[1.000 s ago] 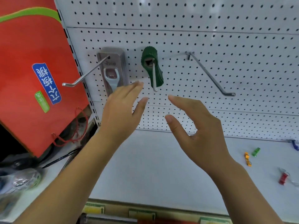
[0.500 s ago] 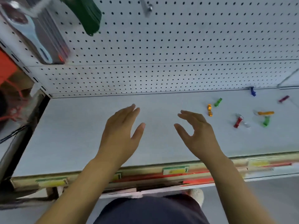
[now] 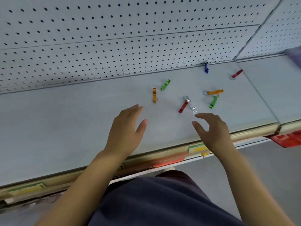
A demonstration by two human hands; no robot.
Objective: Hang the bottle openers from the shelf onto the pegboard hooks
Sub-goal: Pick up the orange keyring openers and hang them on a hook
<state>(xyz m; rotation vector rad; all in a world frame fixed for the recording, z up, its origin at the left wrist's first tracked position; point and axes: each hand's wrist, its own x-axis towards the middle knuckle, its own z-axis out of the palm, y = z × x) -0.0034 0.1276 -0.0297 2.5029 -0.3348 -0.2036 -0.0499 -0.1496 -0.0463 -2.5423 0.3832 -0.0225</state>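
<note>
Several small coloured bottle openers with key rings lie scattered on the white shelf (image 3: 65, 124). An orange opener (image 3: 154, 95) and a green opener (image 3: 165, 84) lie left of the group. A red opener (image 3: 183, 106) touches a silver opener (image 3: 191, 106). Further right lie another orange opener (image 3: 214, 92) and a green one (image 3: 213, 102). A blue opener (image 3: 206, 67) and a red one (image 3: 237, 73) lie by the pegboard (image 3: 114, 38). My left hand (image 3: 126, 129) hovers empty, fingers straight. My right hand (image 3: 211, 129) hovers just below the silver opener, fingers loosely curved, empty. No hooks are in view.
The shelf's front edge carries a label strip with price tags (image 3: 197, 148). A seam (image 3: 259, 93) divides this shelf from another one to the right. My dark clothing (image 3: 154, 201) fills the bottom of the view.
My view has dropped from the pegboard hooks to the shelf and shifted right. Both hands came down from the board and now hover over the shelf near the openers.
</note>
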